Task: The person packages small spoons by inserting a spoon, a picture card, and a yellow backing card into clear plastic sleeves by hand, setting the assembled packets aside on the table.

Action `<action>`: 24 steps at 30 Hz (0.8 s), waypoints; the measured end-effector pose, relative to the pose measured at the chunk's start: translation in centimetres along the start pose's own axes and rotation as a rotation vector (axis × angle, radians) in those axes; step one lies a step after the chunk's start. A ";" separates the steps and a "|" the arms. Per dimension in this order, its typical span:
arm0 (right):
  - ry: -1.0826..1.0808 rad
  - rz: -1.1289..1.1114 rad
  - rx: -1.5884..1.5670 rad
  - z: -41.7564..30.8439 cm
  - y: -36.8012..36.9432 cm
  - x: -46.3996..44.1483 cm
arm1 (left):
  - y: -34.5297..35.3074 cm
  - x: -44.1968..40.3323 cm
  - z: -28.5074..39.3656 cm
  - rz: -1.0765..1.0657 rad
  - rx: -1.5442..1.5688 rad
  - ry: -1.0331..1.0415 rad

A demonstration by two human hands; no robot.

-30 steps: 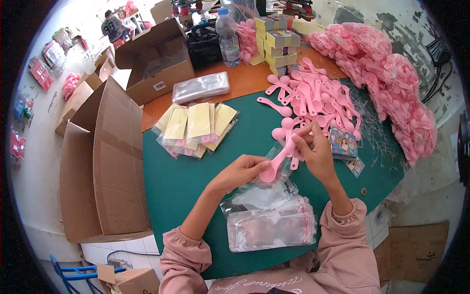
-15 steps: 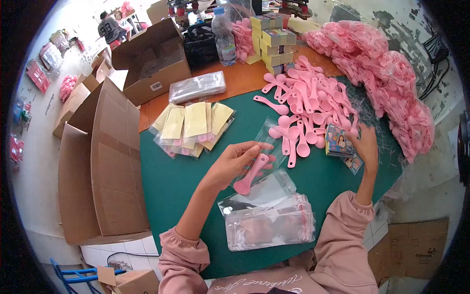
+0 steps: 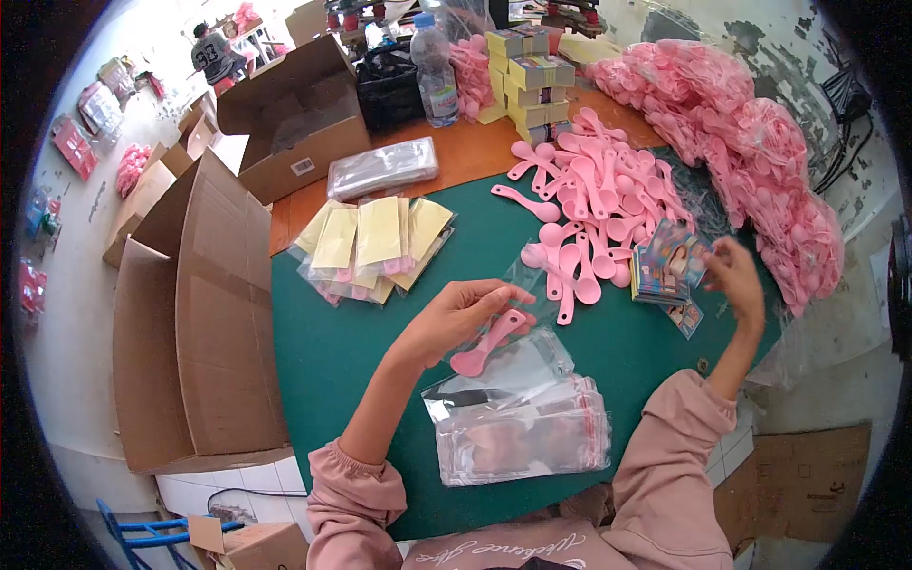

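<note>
My left hand [image 3: 464, 315] is closed on a clear plastic bag [image 3: 541, 296] with a pink spoon [image 3: 486, 346] in it, held above the table. My right hand [image 3: 735, 277] pinches a printed card [image 3: 680, 251], tilted up off a small stack of cards [image 3: 657, 291]. Under that stack, another card [image 3: 686, 319] lies partly exposed on the green tabletop [image 3: 380, 332]. Below my left hand is a pile of flat clear bags [image 3: 522, 439]. A heap of loose pink spoons [image 3: 598, 195] spreads beyond both hands.
Filled bags with cream cards [image 3: 372, 241] lie left of centre. A pack of clear bags [image 3: 384, 169], a water bottle [image 3: 435, 76] and stacked card bundles [image 3: 534, 87] stand behind. Bagged pink spoons [image 3: 741, 133] line the right edge; open cardboard boxes [image 3: 204, 323] flank the left.
My right hand has moved right from the card stack, lifting a card's edge with it. The left hand has stayed nearly in place, the bag and spoon tilting slightly.
</note>
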State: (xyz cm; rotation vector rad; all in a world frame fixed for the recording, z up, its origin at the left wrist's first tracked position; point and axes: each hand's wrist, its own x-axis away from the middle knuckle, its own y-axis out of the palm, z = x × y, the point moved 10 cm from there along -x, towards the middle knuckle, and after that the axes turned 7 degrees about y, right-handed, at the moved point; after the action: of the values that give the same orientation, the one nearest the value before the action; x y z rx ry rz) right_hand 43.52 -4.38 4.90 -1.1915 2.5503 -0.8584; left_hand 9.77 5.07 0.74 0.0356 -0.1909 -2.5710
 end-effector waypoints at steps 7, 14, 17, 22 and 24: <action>-0.352 0.733 0.693 -4.4 -8.0 -3.1 | -0.9 -0.2 -0.1 0.116 -0.034 0.114; -0.422 -0.012 -0.037 -11.5 4.9 3.0 | -0.4 -0.6 -0.5 0.091 -0.015 0.042; -0.350 -0.186 -0.206 -12.7 9.5 5.8 | -1.1 -0.3 -0.9 0.120 -0.058 -0.002; -0.509 -0.290 -0.004 -13.9 11.8 7.7 | -1.2 -0.5 -0.5 0.131 -0.058 0.069; -0.519 -0.316 0.027 -13.8 12.1 7.7 | -1.3 -0.6 -0.9 0.109 -0.103 0.044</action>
State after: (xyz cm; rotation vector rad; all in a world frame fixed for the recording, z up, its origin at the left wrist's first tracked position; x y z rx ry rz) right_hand 25.20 1.80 9.57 -1.5890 1.9648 -0.5406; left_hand 9.70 6.35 -0.36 0.0422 -0.0419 -2.4655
